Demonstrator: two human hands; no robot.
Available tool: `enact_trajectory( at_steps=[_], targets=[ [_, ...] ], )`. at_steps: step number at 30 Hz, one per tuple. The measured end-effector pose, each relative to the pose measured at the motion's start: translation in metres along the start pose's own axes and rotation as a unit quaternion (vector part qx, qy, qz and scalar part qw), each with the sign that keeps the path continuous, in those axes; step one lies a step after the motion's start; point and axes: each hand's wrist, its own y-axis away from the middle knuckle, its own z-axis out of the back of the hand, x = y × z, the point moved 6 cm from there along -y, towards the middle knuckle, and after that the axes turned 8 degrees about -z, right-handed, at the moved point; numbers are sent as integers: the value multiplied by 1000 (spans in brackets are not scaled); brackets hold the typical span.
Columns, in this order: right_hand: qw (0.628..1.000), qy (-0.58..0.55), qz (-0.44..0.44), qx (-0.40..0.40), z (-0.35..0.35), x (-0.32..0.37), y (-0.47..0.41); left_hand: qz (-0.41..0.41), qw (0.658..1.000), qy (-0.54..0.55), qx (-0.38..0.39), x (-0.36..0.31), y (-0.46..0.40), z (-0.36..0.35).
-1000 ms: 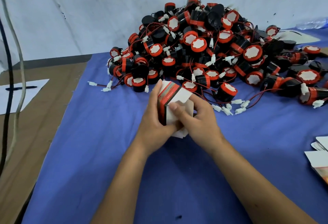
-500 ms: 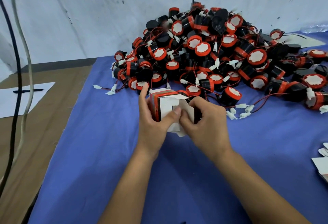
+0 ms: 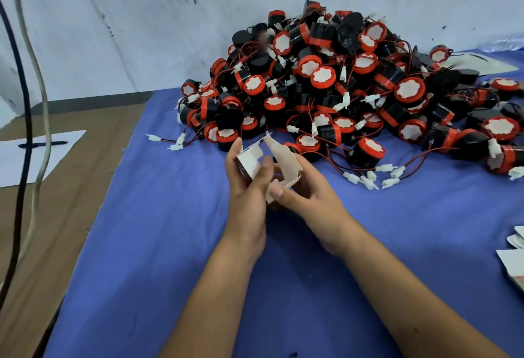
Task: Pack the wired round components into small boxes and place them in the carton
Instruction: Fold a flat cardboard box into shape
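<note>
I hold the small white box (image 3: 259, 159) half unfolded, flaps splayed: my left hand (image 3: 249, 187) grips its side, my right hand (image 3: 309, 196) pinches a flap, above the blue tabletop (image 3: 158, 244).

Matt white card box (image 3: 279, 156); blue cloth table cover (image 3: 170, 244).

Blue-covered table (image 3: 170, 244): component heap (image 3: 340, 88), flat cartons (image 3: 513, 258) at right edge.

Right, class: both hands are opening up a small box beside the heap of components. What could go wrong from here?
1. The small box, gripped by the left hand and right hand, has thin flaps that might crease.
2. The pile of wired round components has tangled red leads, so lifting one may drag others.
</note>
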Motion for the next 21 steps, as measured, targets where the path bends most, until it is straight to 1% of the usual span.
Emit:
enact_trajectory(
  at_steps=[1,3,5,6,11,13,15,18,21],
  targets=[
    [1000,-18,-7,-6,1,-1,-1,-3,1000,-3,12,-2,1,-3],
    [1000,-12,-16,-10,6,-2,-2,1,1000,1,23,-4,3,-6],
    [999,-5,-18,26,6,-4,-3,9,1000,8,25,-4,2,-4],
    [998,-18,-18,49,5,-4,-3,12,1000,9,27,-3,2,-4],
    [979,-154,-12,134,3,1,-2,26,999,23,35,-7,3,-3],
    [973,-173,1,152,2,5,-1,34,998,36,36,-7,2,-2],
    [977,-181,3,110,7,3,-3,31,998,34,53,-5,2,-3],
    [983,-181,1,34,16,-1,-5,26,997,2,74,-2,2,-7],
    [994,-105,11,-10,22,-1,-6,19,998,-26,55,-2,0,-2]
  ],
)
